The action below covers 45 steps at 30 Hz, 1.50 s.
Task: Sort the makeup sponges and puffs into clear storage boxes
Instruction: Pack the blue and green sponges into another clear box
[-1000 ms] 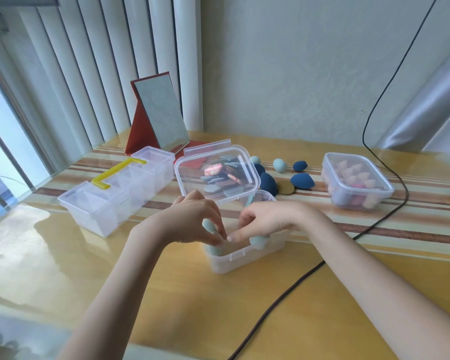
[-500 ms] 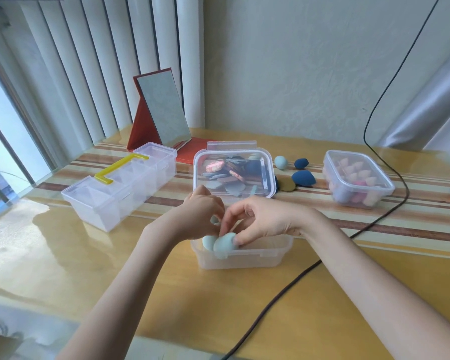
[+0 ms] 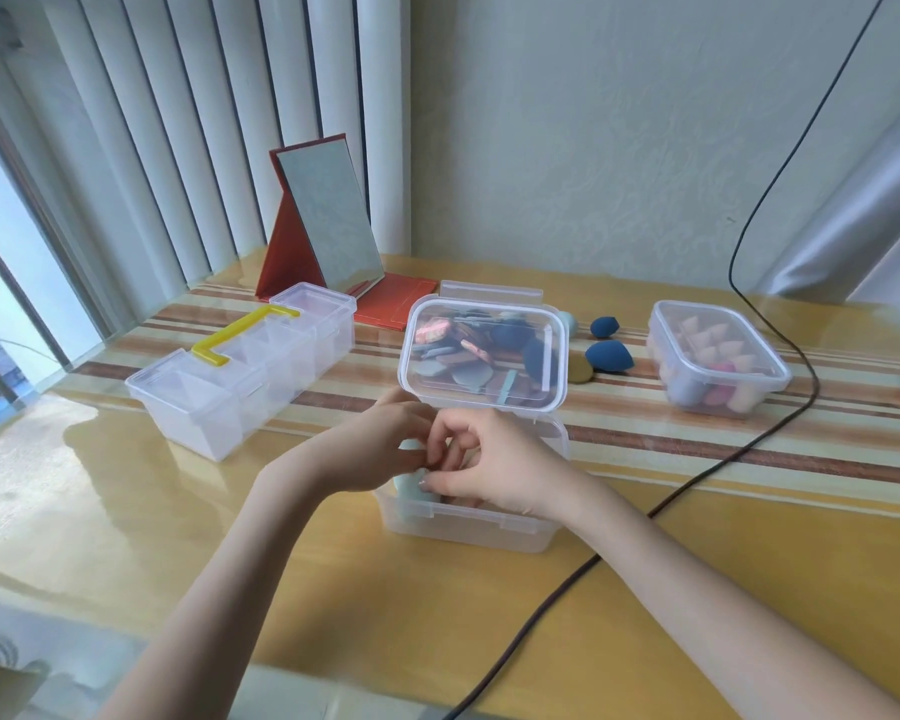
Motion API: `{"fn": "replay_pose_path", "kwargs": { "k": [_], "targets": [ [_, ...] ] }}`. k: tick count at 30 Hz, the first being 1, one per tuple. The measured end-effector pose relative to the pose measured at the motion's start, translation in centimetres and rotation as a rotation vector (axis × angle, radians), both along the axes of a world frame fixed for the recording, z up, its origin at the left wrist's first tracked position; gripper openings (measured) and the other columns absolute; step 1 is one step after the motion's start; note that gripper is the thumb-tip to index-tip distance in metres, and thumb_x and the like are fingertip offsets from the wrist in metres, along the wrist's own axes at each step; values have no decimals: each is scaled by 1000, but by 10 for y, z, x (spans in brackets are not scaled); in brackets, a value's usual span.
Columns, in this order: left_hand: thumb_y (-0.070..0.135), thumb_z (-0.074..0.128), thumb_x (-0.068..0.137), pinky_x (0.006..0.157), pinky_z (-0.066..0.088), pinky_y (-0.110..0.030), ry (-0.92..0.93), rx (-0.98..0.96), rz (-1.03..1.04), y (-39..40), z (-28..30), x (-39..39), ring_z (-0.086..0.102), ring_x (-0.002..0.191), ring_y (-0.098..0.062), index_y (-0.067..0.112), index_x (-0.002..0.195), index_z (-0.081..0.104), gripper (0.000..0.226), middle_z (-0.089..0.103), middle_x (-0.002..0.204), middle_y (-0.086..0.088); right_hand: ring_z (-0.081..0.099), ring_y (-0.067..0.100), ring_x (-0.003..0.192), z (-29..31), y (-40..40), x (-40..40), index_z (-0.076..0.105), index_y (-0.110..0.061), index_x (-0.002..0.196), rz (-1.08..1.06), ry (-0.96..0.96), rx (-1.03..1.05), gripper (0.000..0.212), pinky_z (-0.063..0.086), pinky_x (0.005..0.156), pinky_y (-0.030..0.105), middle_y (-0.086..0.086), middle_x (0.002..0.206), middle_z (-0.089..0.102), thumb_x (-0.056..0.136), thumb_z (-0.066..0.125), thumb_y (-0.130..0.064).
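We work both hands inside the near clear box [image 3: 468,527] on the table [image 3: 333,589]: left hand [image 3: 370,449] and right hand [image 3: 494,465] pinch a pale teal sponge [image 3: 409,485] (lid raised behind), apparently seating it.

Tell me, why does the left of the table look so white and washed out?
In the head view, daylight from the window glares off the glossy table, bleaching its left side. The wide lens also bends the blinds. The hands stay sharp, evenly lit.
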State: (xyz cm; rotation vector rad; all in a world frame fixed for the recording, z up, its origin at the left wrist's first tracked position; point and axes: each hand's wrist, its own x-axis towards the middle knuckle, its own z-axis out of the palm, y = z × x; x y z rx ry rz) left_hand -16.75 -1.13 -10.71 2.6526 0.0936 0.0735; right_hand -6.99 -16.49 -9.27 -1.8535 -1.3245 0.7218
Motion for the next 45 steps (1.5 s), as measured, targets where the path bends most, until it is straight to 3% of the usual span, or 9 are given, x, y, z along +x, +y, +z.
{"fn": "replay_pose_path", "kwargs": {
  "k": [5,10,14,17,22,27,30,37,45],
  "targets": [
    [10,42,88,96,27,-12,-153,-169,67,-4,-7,-5,38,114,-6,20,105,70,33,57,115,20,37,9,46,-4,5,-4,58,-7,57,-4,-182,-71,42,35,51,24,-4,49,43,83,72,-36],
    [11,38,72,97,24,-8,-170,-223,81,-9,-8,-5,37,116,-1,28,97,66,42,52,110,34,30,14,51,-7,11,-2,54,0,56,27,-162,-179,47,28,54,28,0,52,32,84,71,-34],
    [11,39,72,95,23,-6,-163,-212,100,-9,-10,-4,37,116,-4,21,102,68,43,54,112,27,29,12,46,-4,16,-5,43,-14,45,54,-277,-273,49,28,51,24,-4,46,31,87,65,-28],
    [3,44,81,95,23,-5,-160,-202,114,-9,-10,-5,36,116,-5,21,105,67,39,54,112,26,34,12,47,-1,15,-1,48,-10,52,77,-220,-325,47,32,50,24,-3,49,35,89,64,-36],
    [10,40,76,98,26,-13,-170,-228,101,-9,-11,-5,37,115,-4,24,100,69,40,53,111,29,66,6,75,8,8,16,73,-9,102,120,62,-374,29,54,62,18,0,90,70,84,73,-31],
    [12,36,72,92,20,0,-189,-219,99,-7,-14,-3,34,110,8,11,102,69,45,52,108,29,57,13,66,-3,23,-4,73,-2,83,26,-155,-274,11,48,64,26,4,73,66,77,71,-10],
    [12,33,74,95,23,-6,-208,-263,131,-8,-17,-3,38,111,-3,11,106,67,47,56,111,20,50,18,64,-9,31,-10,67,4,77,10,-311,-258,13,42,61,29,10,68,60,76,63,-8],
    [2,27,81,104,36,-30,-300,-553,156,-12,-13,-8,51,119,-13,22,120,55,52,64,116,5,71,18,78,7,14,16,70,-3,102,86,57,-339,22,58,67,20,9,89,74,80,75,-4],
    [0,31,81,102,39,-29,-297,-567,179,-17,-9,-9,52,114,-14,17,120,56,49,61,115,-1,69,23,67,11,19,12,56,-11,82,0,-144,-148,20,61,62,37,7,77,62,77,74,-4]
  ]
}}
